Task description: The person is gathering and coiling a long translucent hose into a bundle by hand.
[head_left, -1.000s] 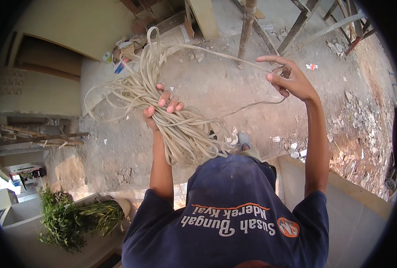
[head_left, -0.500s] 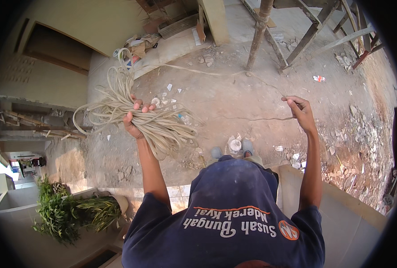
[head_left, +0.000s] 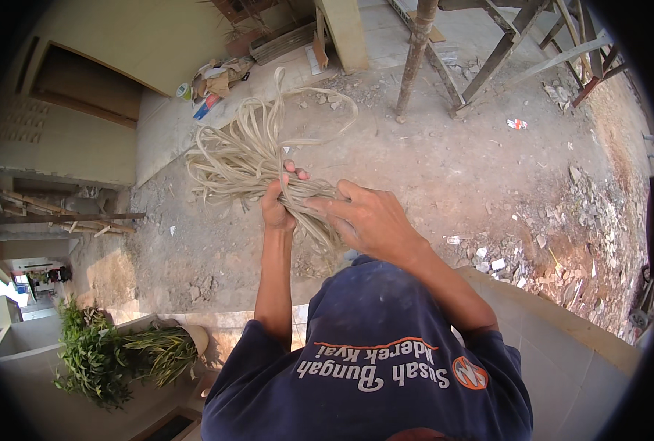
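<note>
A thick bundle of pale beige rope [head_left: 231,165], gathered in many loose loops, hangs in front of my chest above the dirt ground. My left hand [head_left: 283,202] is closed round the middle of the bundle, thumb on the near side and fingertips showing past the strands. Against the bundle's right end rests my right hand [head_left: 371,217], its fingers bent over the strands; the fingertips are partly hidden. One wide loop arches out at the far side, over the ground.
Wooden posts and braces [head_left: 481,66] stand at the far right. Broken tiles and rubble [head_left: 547,264] lie along the right. Cardboard and rubbish [head_left: 220,77] sit by the wall at the far left. Green potted plants [head_left: 95,353] are at the near left.
My right hand has come in from the far right, where it pinched a single stretched strand, to the bundle. My left hand and the bundle have shifted right.
</note>
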Demonstrator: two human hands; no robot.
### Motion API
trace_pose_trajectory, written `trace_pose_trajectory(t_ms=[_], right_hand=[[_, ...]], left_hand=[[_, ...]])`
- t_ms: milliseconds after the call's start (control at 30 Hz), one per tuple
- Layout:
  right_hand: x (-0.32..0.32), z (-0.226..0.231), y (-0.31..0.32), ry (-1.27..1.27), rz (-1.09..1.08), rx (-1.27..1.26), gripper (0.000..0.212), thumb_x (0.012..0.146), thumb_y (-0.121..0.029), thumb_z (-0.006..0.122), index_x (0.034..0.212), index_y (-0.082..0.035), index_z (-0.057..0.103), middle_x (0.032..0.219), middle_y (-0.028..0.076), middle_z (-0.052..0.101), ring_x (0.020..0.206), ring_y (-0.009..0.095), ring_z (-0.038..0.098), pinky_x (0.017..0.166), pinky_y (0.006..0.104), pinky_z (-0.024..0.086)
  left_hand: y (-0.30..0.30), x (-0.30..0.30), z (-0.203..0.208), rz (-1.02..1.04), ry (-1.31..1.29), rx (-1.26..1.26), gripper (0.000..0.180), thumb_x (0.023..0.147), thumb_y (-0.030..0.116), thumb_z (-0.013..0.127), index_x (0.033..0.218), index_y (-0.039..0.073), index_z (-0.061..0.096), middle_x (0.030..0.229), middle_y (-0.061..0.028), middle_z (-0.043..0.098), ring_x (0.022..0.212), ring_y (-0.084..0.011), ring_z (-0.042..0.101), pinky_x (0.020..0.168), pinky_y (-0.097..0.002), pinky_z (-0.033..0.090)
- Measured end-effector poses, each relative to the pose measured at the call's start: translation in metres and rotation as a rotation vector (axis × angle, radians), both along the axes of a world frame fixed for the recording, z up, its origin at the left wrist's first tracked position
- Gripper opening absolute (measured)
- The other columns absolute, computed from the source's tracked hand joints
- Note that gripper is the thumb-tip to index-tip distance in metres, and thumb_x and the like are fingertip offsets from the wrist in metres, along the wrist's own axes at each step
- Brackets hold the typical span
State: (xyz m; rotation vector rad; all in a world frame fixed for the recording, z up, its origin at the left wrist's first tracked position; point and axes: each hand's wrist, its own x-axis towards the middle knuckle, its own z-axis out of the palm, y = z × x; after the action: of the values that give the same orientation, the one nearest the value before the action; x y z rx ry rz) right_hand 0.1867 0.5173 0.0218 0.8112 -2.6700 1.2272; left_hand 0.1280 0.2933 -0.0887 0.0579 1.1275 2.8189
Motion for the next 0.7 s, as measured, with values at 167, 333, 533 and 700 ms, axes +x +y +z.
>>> trace_pose_trajectory(t_ms=[167,333,533,700], right_hand=[[0.002,-0.013,0.015,-0.057,0.086,0.085,0.023,0.086,-0.031,0.078,0.096,-0.011,0.08,0.085,0.01,0.063,0.076,0.032,0.065,0.067,0.0438,0.051],[0.011,-0.026,0.02,-0.118,-0.032,-0.082,0.027,0.086,-0.032,0.079,0.097,-0.007,0.077,0.091,0.011,0.069,0.076,0.032,0.067,0.068,0.0402,0.052],[0.006,-0.028,0.031,-0.377,-0.18,-0.486,0.037,0.095,-0.033,0.066,0.12,-0.007,0.071,0.093,0.009,0.069,0.081,0.022,0.065,0.078,0.0352,0.05],[-0.01,-0.036,0.046,-0.35,-0.028,-0.931,0.061,0.104,-0.048,0.045,0.134,0.002,0.063,0.101,0.011,0.074,0.098,0.023,0.066,0.099,0.0361,0.044]], left_hand=[[0.011,-0.002,0.004,0.051,0.005,0.069,0.054,0.092,0.011,0.061,0.143,0.006,0.045,0.107,-0.0058,0.059,0.096,-0.0249,0.062,0.092,-0.0423,0.054],[0.011,-0.005,0.011,0.134,-0.03,0.049,0.054,0.092,0.015,0.06,0.143,0.009,0.045,0.107,-0.0047,0.057,0.095,-0.0239,0.06,0.095,-0.0439,0.051],[0.005,-0.005,0.007,0.154,-0.03,-0.03,0.057,0.089,0.014,0.061,0.144,0.008,0.044,0.105,-0.0055,0.058,0.096,-0.0247,0.06,0.094,-0.0439,0.051],[0.002,-0.001,0.006,0.05,0.002,-0.037,0.059,0.087,0.007,0.062,0.144,0.005,0.043,0.105,-0.0079,0.059,0.094,-0.0258,0.062,0.091,-0.0423,0.053]])
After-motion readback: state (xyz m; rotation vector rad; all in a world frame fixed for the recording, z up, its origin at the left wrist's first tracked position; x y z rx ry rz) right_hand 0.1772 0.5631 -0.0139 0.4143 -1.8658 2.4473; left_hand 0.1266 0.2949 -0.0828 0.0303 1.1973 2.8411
